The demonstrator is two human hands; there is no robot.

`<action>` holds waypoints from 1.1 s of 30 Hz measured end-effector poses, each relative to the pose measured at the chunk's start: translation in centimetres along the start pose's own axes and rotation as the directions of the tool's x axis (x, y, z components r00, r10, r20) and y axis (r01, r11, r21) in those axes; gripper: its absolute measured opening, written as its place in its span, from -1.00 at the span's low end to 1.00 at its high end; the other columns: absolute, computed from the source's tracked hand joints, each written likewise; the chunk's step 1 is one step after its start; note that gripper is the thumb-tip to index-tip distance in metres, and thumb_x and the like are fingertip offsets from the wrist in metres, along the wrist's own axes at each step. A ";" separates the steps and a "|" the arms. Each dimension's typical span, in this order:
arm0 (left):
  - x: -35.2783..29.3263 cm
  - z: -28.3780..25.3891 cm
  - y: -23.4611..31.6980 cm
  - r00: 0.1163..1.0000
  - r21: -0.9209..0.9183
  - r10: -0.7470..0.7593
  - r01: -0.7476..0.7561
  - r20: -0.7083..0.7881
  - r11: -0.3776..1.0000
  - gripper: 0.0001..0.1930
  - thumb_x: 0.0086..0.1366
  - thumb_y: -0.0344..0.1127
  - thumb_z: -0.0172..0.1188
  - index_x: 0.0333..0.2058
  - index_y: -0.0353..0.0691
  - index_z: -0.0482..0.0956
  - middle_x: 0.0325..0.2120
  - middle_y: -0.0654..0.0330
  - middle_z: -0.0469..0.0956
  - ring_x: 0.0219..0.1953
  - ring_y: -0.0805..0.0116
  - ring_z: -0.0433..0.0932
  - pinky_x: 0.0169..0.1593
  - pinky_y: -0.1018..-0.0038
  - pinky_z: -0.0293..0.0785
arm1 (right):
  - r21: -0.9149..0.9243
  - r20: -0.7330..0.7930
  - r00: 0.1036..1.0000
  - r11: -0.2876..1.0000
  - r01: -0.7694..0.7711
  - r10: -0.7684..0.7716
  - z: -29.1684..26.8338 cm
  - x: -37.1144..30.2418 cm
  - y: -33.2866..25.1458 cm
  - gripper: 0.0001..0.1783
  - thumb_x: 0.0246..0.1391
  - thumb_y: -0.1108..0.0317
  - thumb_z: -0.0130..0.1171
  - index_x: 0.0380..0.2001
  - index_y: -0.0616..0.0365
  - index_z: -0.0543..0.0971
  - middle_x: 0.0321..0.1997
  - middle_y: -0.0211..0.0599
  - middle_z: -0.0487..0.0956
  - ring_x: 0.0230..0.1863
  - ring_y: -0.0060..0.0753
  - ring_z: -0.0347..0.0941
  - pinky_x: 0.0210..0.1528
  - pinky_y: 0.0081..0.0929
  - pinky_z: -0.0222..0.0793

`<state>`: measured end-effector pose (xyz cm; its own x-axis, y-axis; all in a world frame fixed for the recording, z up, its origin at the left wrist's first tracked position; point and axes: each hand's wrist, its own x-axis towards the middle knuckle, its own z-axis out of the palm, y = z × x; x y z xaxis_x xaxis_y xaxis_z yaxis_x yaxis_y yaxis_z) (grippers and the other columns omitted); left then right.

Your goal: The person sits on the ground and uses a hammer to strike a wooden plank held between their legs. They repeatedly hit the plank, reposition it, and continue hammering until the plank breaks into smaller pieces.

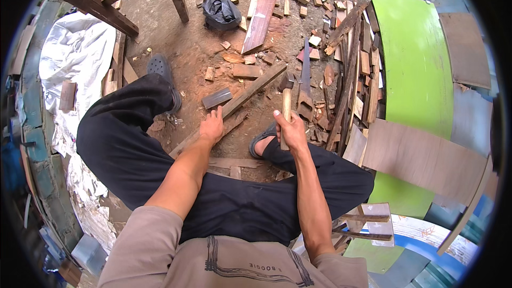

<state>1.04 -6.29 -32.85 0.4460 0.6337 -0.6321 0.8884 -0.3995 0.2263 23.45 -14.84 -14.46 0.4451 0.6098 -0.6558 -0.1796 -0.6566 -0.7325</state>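
Observation:
My right hand [291,131] is closed around the light wooden handle of a hammer [287,101], whose dark metal head points away from me. My left hand [212,125] lies at the left edge of a long wooden beam [256,86], its fingers stretched out and somewhat apart. Just beyond those fingertips is a dark rectangular block [216,98] on the ground. The beam slants from between my legs toward the far right. To the right of the hammer lies a handsaw [305,72] with a wooden handle.
Wood offcuts [246,71] and a reddish plank [265,13] lie ahead, near a black plastic bag [221,10]. A wooden frame [98,5] stands far left above a white sheet [77,58]. Long wood strips [349,74] and a green panel [418,64] are on the right.

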 end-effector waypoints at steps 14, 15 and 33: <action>0.6 -0.5 -2.4 0.990 -0.099 0.083 -0.095 -0.118 0.991 -0.47 0.19 -0.01 0.28 0.00 -0.13 0.29 -0.10 0.10 0.48 0.00 0.09 0.50 -0.02 0.17 0.49 | -0.245 0.055 0.985 0.954 0.174 -0.166 2.0 2.4 5.5 -0.68 0.24 0.11 0.14 -0.29 0.17 0.42 -0.61 -0.39 0.42 -0.63 -0.54 0.38 -0.57 -0.50 0.29; 0.6 -0.2 -2.3 0.988 -0.101 0.091 -0.104 -0.126 0.989 -0.48 0.20 -0.01 0.27 0.00 -0.14 0.29 -0.10 0.10 0.47 0.00 0.09 0.50 -0.03 0.17 0.49 | -0.271 0.050 0.985 0.947 0.170 -0.162 2.2 2.5 4.4 -0.65 0.23 0.08 0.14 -0.29 0.18 0.44 -0.61 -0.35 0.44 -0.60 -0.51 0.41 -0.53 -0.46 0.31; 0.9 0.7 -3.4 0.962 -0.200 0.164 -0.209 -0.220 0.957 -0.45 0.25 0.01 0.19 0.06 -0.22 0.30 -0.09 0.09 0.43 0.02 0.11 0.47 -0.07 0.18 0.49 | -0.618 0.014 0.936 0.733 0.285 -0.352 5.8 4.6 -1.0 -0.63 0.14 0.08 0.20 -0.40 0.24 0.55 -0.62 -0.06 0.48 -0.56 -0.14 0.43 -0.40 -0.25 0.33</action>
<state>-1.70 -4.82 -34.68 0.5988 0.6892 -0.4079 0.7789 -0.3828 0.4967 20.62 -8.83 -17.85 0.4675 0.8082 -0.3580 0.5373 -0.5814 -0.6109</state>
